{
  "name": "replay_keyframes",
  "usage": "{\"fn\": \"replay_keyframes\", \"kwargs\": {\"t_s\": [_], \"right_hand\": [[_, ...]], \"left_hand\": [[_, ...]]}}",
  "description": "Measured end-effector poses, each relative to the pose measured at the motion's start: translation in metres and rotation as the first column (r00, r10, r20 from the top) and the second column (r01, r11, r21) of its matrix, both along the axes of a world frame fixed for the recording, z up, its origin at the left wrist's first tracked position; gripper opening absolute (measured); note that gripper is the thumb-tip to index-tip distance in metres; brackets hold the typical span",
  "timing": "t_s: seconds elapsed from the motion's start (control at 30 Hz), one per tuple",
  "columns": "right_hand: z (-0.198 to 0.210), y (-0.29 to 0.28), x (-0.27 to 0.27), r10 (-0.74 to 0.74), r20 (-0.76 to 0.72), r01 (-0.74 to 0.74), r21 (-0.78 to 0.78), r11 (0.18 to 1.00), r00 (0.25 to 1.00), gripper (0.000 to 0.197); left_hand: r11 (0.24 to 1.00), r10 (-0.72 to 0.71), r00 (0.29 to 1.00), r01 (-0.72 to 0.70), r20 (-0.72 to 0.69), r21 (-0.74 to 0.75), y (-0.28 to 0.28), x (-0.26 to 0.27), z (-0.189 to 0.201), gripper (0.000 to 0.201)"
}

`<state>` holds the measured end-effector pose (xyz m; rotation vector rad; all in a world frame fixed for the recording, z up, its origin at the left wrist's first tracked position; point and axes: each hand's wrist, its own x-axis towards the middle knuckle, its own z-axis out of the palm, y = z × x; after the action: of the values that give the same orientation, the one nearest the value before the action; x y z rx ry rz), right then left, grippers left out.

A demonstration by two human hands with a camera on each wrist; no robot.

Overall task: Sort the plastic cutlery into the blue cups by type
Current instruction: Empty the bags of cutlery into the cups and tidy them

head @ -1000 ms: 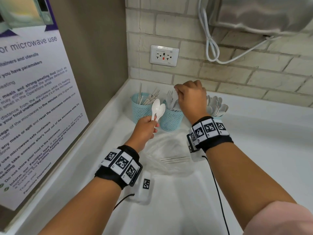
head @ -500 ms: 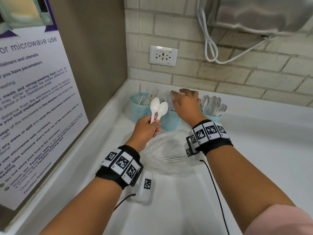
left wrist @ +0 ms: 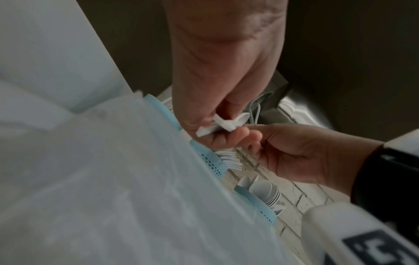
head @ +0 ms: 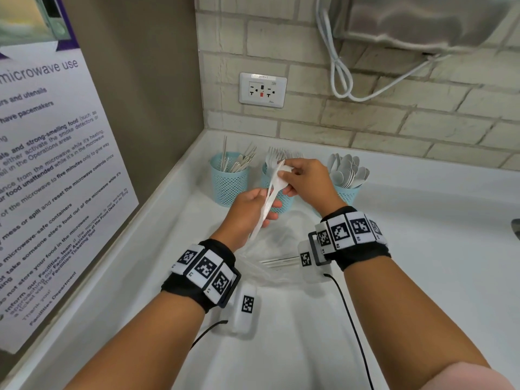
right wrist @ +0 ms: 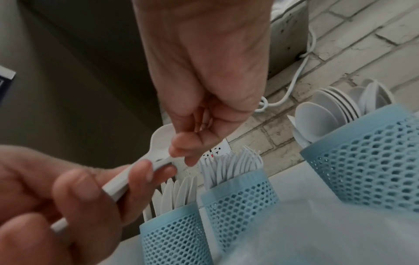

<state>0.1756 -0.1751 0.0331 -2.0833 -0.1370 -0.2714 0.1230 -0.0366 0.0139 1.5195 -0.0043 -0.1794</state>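
Note:
Two white plastic spoons point(head: 270, 192) are held between both hands above the counter. My left hand point(head: 267, 202) grips their handles point(right wrist: 118, 186). My right hand point(head: 288, 180) pinches the bowl ends point(right wrist: 161, 141), right in front of the middle cup. Three blue mesh cups stand in a row by the brick wall: the left cup point(head: 229, 181) holds knives, the middle cup point(head: 282, 201) holds forks and is partly hidden by my hands, and the right cup point(head: 347, 194) holds spoons. All three cups show in the right wrist view, knives point(right wrist: 174, 238), forks point(right wrist: 240, 202) and spoons point(right wrist: 367, 161).
A clear plastic bag point(head: 270, 266) lies on the white counter point(head: 422, 249) under my wrists, with a few pieces of cutlery point(head: 277, 261) inside. A wall poster point(head: 50, 170) lines the left side. A socket point(head: 263, 90) and a hanging white cable point(head: 340, 71) are on the brick wall behind.
My right hand came back from the fork cup and took hold of the spoon bowls. My left hand tilted the spoons from upright toward the right.

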Motion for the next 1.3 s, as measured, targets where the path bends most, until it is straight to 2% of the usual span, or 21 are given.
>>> {"fn": "replay_keyframes", "kwargs": {"t_s": [0.1, 0.2, 0.37, 0.47, 0.53, 0.6, 0.67, 0.73, 0.77, 0.8, 0.87, 0.93, 1.0, 1.07, 1.13, 1.3], "right_hand": [[0.001, 0.001, -0.006, 0.051, -0.061, -0.044, 0.125, 0.991, 0.997, 0.024], [-0.002, 0.001, -0.015, 0.137, -0.123, -0.106, 0.233, 0.967, 0.983, 0.023], [-0.012, -0.01, -0.015, -0.052, -0.124, 0.09, 0.319, 0.943, 0.991, 0.018], [-0.012, -0.017, -0.021, 0.036, -0.169, 0.032, 0.381, 0.924, 0.985, 0.03], [-0.007, -0.024, -0.024, 0.043, -0.145, 0.009, 0.341, 0.94, 0.989, 0.035], [0.003, -0.036, -0.022, -0.136, -0.02, 0.136, 0.292, 0.947, 0.99, 0.028], [0.017, -0.051, -0.021, -0.385, 0.162, 0.327, 0.296, 0.897, 0.909, 0.023], [0.032, -0.065, -0.021, -0.54, 0.331, 0.456, 0.301, 0.838, 0.774, 0.021], [0.038, -0.072, -0.021, -0.573, 0.402, 0.496, 0.287, 0.819, 0.714, 0.021], [0.041, -0.077, -0.02, -0.58, 0.465, 0.526, 0.257, 0.811, 0.669, 0.021], [0.043, -0.083, -0.016, -0.546, 0.536, 0.566, 0.146, 0.811, 0.644, 0.023], [0.036, -0.086, -0.009, -0.492, 0.541, 0.578, 0.014, 0.816, 0.682, 0.025], [0.026, -0.087, -0.003, -0.434, 0.527, 0.565, -0.108, 0.818, 0.73, 0.027], [0.015, -0.086, 0.005, -0.38, 0.5, 0.54, -0.222, 0.812, 0.778, 0.025], [0.004, -0.086, 0.012, -0.337, 0.453, 0.506, -0.328, 0.798, 0.825, 0.024], [-0.014, -0.082, 0.016, -0.329, 0.321, 0.459, -0.596, 0.659, 0.888, 0.033]], "left_hand": [[1.0, 0.009, 1.0, -0.009, 0.022, 0.029, -0.003, 0.002, -0.002, 0.028], [0.998, -0.049, 0.999, 0.048, 0.022, 0.029, -0.007, 0.002, -0.004, 0.03], [0.975, -0.19, 0.982, 0.19, -0.015, 0.112, -0.011, 0.002, -0.012, 0.043], [0.954, -0.264, 0.964, 0.267, -0.042, 0.136, -0.013, 0.002, -0.015, 0.041], [0.947, -0.27, 0.961, 0.276, -0.056, 0.167, -0.016, 0.002, -0.014, 0.042], [0.935, -0.227, 0.973, 0.229, -0.042, 0.27, -0.018, 0.005, -0.012, 0.041], [0.873, -0.149, 0.985, 0.088, 0.091, 0.48, -0.014, 0.01, -0.015, 0.034], [0.709, -0.106, 0.963, -0.101, 0.247, 0.698, -0.005, 0.014, -0.018, 0.024], [0.627, -0.119, 0.96, -0.125, 0.254, 0.769, 0.0, 0.015, -0.019, 0.022], [0.548, -0.154, 0.968, -0.086, 0.201, 0.832, 0.004, 0.015, -0.017, 0.021], [0.437, -0.231, 0.973, 0.099, 0.005, 0.894, 0.013, 0.015, -0.01, 0.014], [0.384, -0.305, 0.946, 0.225, -0.107, 0.896, 0.018, 0.014, -0.006, 0.009], [0.334, -0.328, 0.931, 0.271, -0.158, 0.903, 0.02, 0.012, -0.003, 0.021], [0.328, -0.299, 0.935, 0.288, -0.19, 0.9, 0.022, 0.011, -0.004, 0.031], [0.364, -0.257, 0.944, 0.292, -0.206, 0.885, 0.024, 0.011, -0.006, 0.033], [0.429, -0.233, 0.96, 0.245, -0.156, 0.869, 0.029, 0.008, -0.006, 0.032]]}}
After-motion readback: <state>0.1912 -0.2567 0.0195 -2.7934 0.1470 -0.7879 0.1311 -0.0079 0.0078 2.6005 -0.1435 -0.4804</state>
